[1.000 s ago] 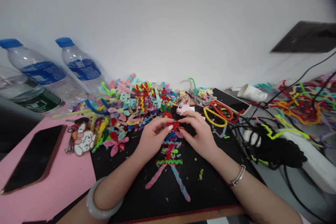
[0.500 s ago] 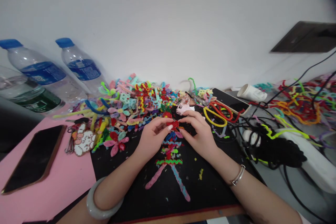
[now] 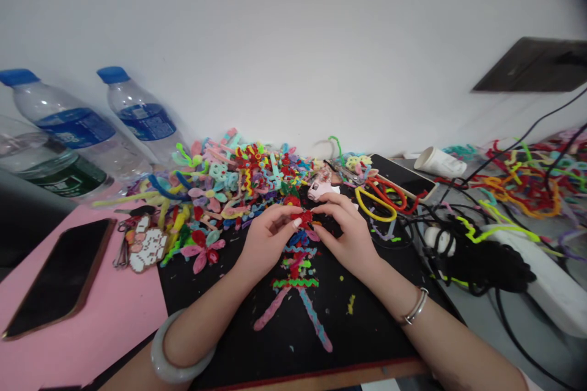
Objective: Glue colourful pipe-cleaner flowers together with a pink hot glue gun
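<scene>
Pipe-cleaner figure (image 3: 296,266) lies on the black mat (image 3: 376,336), legs (image 3: 315,321) and banded middle (image 3: 300,250) formed, red top (image 3: 301,220) seemingly unfinished, pinched by the left hand (image 3: 270,235), the right hand (image 3: 346,232) alongside, grip unclear.

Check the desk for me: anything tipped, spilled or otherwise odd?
The white cup lies on its side beside the pale-edged phone, odd because cups normally stand upright. A yellow scrap lies loose on the black mat.
</scene>
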`<state>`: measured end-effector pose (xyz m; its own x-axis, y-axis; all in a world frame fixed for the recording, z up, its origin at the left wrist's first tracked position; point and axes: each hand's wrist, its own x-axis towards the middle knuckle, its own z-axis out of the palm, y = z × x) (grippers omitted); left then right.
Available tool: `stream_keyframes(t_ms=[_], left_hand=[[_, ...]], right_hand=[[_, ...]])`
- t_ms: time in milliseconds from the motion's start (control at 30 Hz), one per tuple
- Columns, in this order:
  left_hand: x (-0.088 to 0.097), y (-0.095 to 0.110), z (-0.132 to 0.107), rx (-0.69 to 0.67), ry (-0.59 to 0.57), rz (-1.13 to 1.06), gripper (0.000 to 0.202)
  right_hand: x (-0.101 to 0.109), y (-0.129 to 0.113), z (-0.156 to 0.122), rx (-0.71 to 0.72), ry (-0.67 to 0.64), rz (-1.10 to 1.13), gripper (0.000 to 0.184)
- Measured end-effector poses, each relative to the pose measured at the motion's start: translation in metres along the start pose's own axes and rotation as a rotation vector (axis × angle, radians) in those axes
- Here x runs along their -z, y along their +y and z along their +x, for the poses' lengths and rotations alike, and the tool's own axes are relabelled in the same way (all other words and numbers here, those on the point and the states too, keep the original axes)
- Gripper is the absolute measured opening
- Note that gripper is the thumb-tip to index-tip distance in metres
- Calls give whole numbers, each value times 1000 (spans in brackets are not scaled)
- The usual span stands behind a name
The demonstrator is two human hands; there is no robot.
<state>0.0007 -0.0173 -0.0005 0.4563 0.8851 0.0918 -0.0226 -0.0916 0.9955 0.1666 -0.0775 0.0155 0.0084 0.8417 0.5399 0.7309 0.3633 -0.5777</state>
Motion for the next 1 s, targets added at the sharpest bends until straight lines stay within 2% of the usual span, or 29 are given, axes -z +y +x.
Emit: stream_keyframes(t_ms=[1000], left_hand=[[0,-2,1,-24,2,23,19]], right_hand=[[-3,1,-1,-26,3,55,20]])
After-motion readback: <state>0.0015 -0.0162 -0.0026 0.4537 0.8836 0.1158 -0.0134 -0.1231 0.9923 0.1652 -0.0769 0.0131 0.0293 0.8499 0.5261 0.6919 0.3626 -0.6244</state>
